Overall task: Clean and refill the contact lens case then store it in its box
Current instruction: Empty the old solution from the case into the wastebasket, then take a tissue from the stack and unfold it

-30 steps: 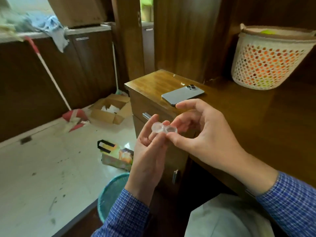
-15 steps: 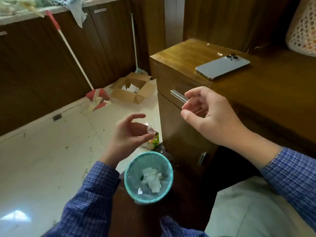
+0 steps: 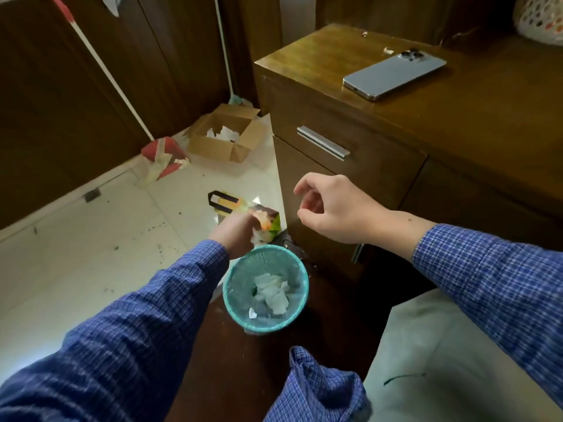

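- Teal mesh wastebasket (image 3: 231, 295) stands on the floor at the foot of a wooden cabinet (image 3: 320, 56); crumpled white tissue (image 3: 272, 292) lies inside it.
- Left hand (image 3: 236, 236) reaches down just past the far rim of the wastebasket, back of the hand up, blurred. Fingers are hidden from view; cannot tell what the grip is, or whether it holds anything.
- Contact lens case is not discernible; where it is cannot be told.
- Right hand (image 3: 332, 208) hangs in the air in front of the cabinet's lower door, fingers loosely curled, nothing in them.
- Grey phone (image 3: 393, 76) lies face down on the cabinet top, above a drawer with a metal handle (image 3: 323, 143).
- Colourful small carton (image 3: 268, 220) sits on the pale floor just beyond the left hand; an open cardboard box (image 3: 225, 137) with white scraps lies farther back.
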`<action>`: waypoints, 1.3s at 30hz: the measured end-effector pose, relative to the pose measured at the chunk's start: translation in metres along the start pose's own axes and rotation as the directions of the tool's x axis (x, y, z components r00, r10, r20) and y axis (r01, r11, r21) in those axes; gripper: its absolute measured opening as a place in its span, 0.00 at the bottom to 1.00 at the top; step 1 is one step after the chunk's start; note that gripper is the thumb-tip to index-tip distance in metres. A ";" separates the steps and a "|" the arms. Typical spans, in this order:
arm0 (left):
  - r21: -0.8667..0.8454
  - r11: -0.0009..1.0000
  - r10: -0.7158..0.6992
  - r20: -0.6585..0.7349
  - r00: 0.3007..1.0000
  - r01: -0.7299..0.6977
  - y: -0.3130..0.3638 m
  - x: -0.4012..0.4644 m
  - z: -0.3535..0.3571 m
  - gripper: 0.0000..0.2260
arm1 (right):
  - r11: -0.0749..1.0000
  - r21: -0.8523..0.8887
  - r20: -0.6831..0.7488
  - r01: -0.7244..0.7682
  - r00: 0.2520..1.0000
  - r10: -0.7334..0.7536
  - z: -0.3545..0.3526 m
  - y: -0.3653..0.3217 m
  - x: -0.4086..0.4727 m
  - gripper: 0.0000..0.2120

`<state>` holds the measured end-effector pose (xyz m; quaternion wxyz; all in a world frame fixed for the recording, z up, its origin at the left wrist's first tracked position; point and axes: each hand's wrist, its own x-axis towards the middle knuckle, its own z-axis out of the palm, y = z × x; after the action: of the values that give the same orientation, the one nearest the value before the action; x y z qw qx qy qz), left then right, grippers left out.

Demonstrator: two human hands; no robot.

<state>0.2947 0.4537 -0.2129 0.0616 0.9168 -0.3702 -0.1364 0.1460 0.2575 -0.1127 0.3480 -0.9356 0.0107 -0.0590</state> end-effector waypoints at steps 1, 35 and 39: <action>0.021 0.999 0.032 0.034 0.999 -0.032 0.005 0.000 -0.002 0.16 | 1.000 0.003 0.007 -0.001 1.000 0.001 -0.001 -0.001 -0.001 0.15; -0.975 0.053 0.814 -0.083 0.575 -0.216 0.534 -0.007 -0.166 0.13 | 0.932 0.149 -0.766 -0.332 0.557 0.321 -0.317 0.040 -0.347 0.23; -0.972 0.116 0.812 -0.027 0.584 -0.206 0.588 -0.017 -0.137 0.17 | 0.913 0.165 -0.821 -0.374 0.461 0.338 -0.324 0.069 -0.388 0.19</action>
<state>-0.0656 0.0448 0.0474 0.5009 0.4306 -0.5339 -0.5278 -0.2755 0.0187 0.0457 0.2866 -0.7759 0.3705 -0.4225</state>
